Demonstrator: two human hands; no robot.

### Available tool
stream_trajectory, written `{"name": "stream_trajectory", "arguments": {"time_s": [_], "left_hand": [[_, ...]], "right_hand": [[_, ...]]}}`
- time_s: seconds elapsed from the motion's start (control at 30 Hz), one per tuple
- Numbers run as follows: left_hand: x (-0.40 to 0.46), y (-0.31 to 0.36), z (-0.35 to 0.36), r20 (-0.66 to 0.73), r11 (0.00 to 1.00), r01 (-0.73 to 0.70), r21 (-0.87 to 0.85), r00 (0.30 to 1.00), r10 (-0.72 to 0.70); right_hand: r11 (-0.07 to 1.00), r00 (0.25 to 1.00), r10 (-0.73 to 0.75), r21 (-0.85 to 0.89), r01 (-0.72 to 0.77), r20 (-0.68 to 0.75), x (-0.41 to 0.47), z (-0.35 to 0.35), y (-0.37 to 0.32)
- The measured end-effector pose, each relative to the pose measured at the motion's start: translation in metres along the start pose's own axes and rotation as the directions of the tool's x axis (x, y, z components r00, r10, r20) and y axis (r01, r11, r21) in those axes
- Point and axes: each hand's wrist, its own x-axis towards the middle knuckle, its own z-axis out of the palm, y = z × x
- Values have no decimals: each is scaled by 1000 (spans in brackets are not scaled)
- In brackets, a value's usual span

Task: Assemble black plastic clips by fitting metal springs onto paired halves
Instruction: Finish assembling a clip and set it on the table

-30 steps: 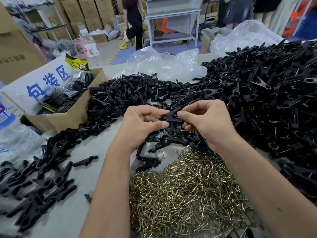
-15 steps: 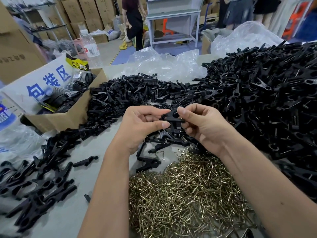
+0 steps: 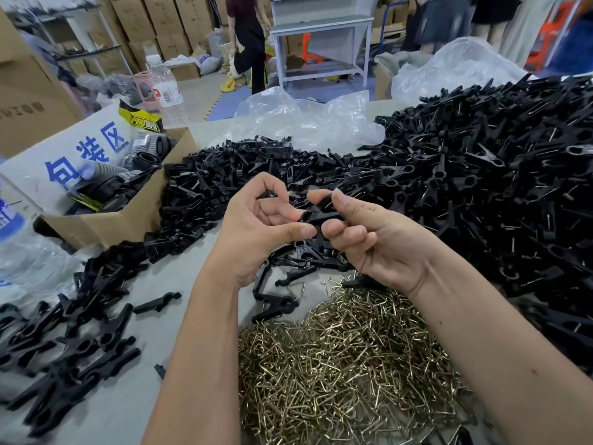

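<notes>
Clip halves [image 3: 321,216] sit above the surface [image 3: 199,274], pinched between our two hands; compared with a moment ago we have lifted them slightly and turned the left hand [image 3: 253,229] palm-up; its grip has thumb and a fingertip on the plastic, the index now curled free above; the right hand [image 3: 375,239] pinches the other end, fingers curled; brass springs [image 3: 346,364] lie heaped below, loose black halves [image 3: 481,187] piled right.
</notes>
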Motion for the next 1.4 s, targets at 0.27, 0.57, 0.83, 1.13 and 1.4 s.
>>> {"name": "stream_trajectory", "arguments": {"time_s": [0.27,0.57,0.83,1.13,1.4], "left_hand": [[1,2,5,-34,993,-19,119,999,23],[1,-10,-26,-418,778,266,569,908,-5],[-2,-9,-34,-435,570,537,622,842,-318],[-2,5,-25,-182,568,447,691,869,-461],[-2,1,-21,-244,697,400,596,917,-317]], "right_hand": [[990,998,44,136,-36,-51,0,0,-1],[780,761,-558,-522,346,-330,6,2,0],[583,585,-745,-737,341,-319,5,-9,-1],[138,547,-823,-988,-66,-152,8,-6,7],[-288,881,-412,-951,115,231,14,17,33]]}}
